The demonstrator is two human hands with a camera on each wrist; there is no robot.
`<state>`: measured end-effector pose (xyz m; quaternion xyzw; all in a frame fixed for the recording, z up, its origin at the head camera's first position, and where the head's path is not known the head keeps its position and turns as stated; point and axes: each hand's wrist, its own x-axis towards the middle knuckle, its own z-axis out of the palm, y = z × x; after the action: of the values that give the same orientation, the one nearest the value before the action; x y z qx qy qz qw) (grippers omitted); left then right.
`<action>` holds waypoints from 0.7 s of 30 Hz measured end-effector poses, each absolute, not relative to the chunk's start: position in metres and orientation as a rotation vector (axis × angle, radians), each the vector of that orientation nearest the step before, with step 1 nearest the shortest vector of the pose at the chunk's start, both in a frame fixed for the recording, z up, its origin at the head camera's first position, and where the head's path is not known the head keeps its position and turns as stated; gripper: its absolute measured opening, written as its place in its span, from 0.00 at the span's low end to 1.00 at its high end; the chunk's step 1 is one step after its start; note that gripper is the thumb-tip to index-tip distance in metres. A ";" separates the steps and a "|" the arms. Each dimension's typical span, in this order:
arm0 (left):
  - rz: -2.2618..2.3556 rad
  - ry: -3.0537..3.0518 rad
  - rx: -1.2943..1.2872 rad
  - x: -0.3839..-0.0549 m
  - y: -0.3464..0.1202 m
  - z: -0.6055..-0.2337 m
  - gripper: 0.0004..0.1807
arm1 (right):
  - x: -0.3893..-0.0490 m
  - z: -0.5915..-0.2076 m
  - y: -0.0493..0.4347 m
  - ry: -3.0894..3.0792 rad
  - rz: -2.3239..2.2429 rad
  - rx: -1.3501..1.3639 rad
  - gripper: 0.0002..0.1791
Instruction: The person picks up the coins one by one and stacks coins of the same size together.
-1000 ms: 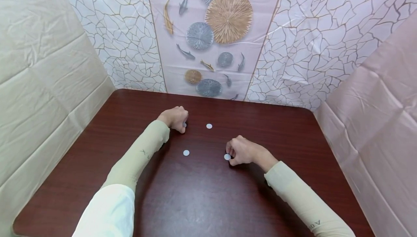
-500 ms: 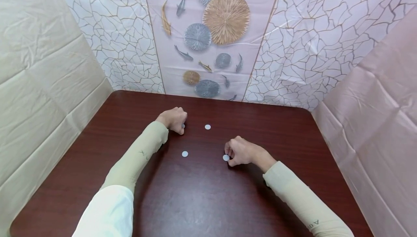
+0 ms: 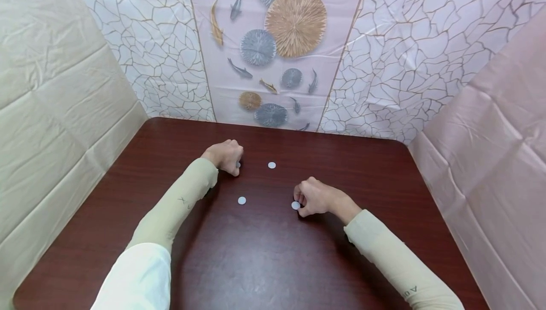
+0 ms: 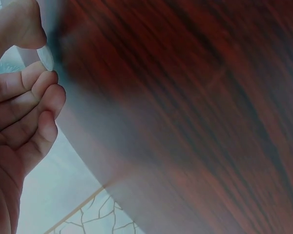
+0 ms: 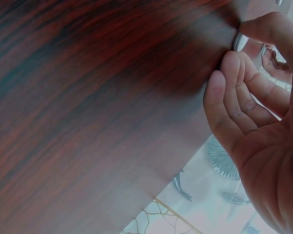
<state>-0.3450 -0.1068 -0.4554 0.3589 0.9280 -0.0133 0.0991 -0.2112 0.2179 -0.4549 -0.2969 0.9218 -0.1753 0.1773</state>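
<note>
My left hand (image 3: 226, 155) is over the far left-centre of the table, its thumb and fingertips pinching a small white disc (image 4: 46, 58). In the head view most of that disc is hidden behind the fingers. Right of centre, my right hand (image 3: 316, 197) pinches a second white disc (image 3: 295, 205) at its edge, between thumb and fingers, close over the wood. The right wrist view shows this disc (image 5: 240, 42) edge-on at the fingertips. Two more white discs lie flat between the hands: one farther back (image 3: 271, 165), one nearer the front (image 3: 241, 200).
The dark red-brown wooden table (image 3: 264, 253) has rounded corners. A patterned cloth (image 3: 375, 63) with fish and round motifs hangs along its back edge. Plain pale cloths stand at the left (image 3: 55, 125) and right (image 3: 490, 130) sides.
My left hand has shifted very slightly to the left with its disc. The right hand and the two lying discs stay in place; the head view has tilted a little.
</note>
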 end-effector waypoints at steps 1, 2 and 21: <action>-0.038 2.742 1.065 -0.344 -0.108 -0.455 0.17 | -0.211 -0.455 0.217 2.604 -0.498 -0.840 0.11; -0.035 2.739 1.072 -0.344 -0.109 -0.455 0.18 | -0.211 -0.455 0.217 2.605 -0.495 -0.836 0.11; 0.011 2.713 1.153 -0.315 -0.136 -0.445 0.18 | -0.212 -0.458 0.216 2.636 -0.490 -0.861 0.12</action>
<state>-0.3155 -0.1364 -0.4447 0.3894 0.9160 0.0036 0.0966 -0.2116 0.2164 -0.4579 -0.3016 0.9237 -0.1717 0.1622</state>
